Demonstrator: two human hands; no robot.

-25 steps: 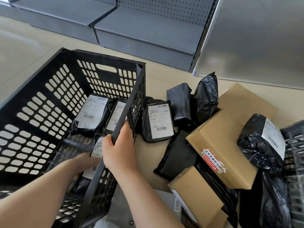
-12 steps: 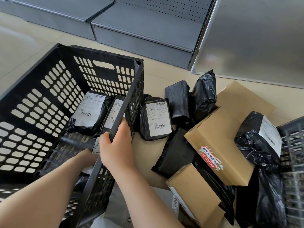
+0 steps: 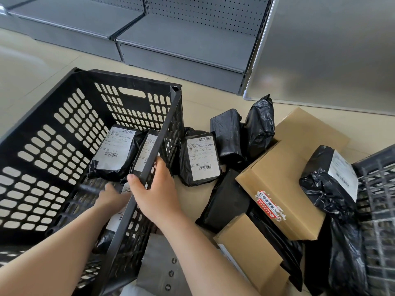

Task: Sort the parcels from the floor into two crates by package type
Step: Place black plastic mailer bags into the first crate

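From the head camera, your right hand is clamped on the near rim of the black perforated plastic crate, thumb on the inside of the rail and fingers wrapped over the outside. The crate sits tilted toward you on that grip, so if your hold slips the wall could drop and jolt the black poly-bag parcels with white shipping labels resting against its far side.

Your left hand reaches down inside the crate, over another labelled bag near the floor of it. It is blurred, so I cannot tell whether the fingers are holding that bag or lying loose on it. Release too early and the bag may slide under the others with its label hidden.

Outside the crate, more black bags lie on the beige floor: a labelled one touches the crate wall, and unlabelled ones stand behind it. Among them lie a large brown cardboard box with a red and white sticker and a smaller brown box. A crumpled black bag leans against the grey lattice crate at the right edge, beside the large box. Bags and boxes overlap here, so pulling a bag from underneath could tip a box, and a hasty grab could send a parcel into the wrong crate.
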